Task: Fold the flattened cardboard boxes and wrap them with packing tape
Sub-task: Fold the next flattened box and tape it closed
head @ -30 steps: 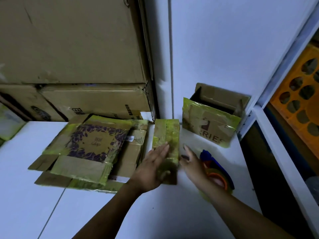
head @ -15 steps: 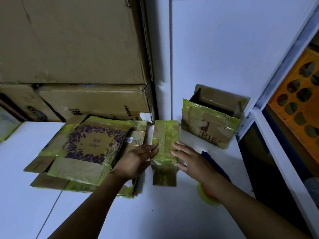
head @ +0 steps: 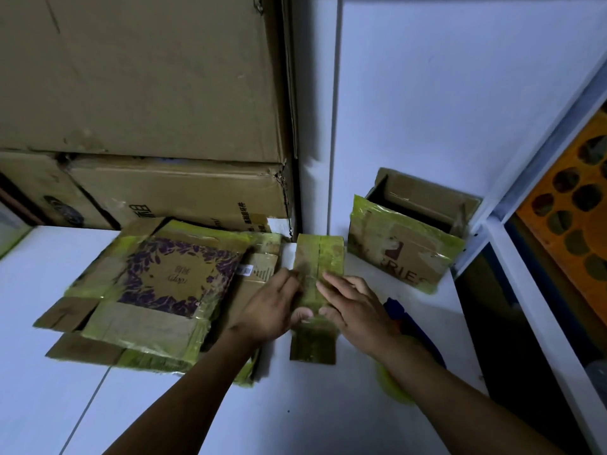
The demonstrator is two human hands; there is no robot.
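A narrow flattened cardboard box (head: 318, 257) wrapped in yellow-green tape lies on the white table (head: 295, 415), pointing away from me. My left hand (head: 271, 305) grips its left edge and my right hand (head: 356, 307) grips its right edge, with both thumbs pressed on top near the middle. To the left lies a stack of flattened boxes (head: 154, 290), the top one printed with a purple leaf pattern. A tape roll (head: 392, 384) shows as a yellow-green rim under my right forearm, mostly hidden.
An upright open taped box (head: 404, 254) stands at the back right against the white wall. Large brown cartons (head: 147, 126) are stacked behind the flattened pile. A white shelf frame (head: 532, 290) and an orange crate (head: 571, 224) are at the right. A blue object (head: 397, 310) lies beside my right hand.
Both hands have closed in on the narrow box from its sides, and the thumbs now press on its top. The view has drifted slightly.
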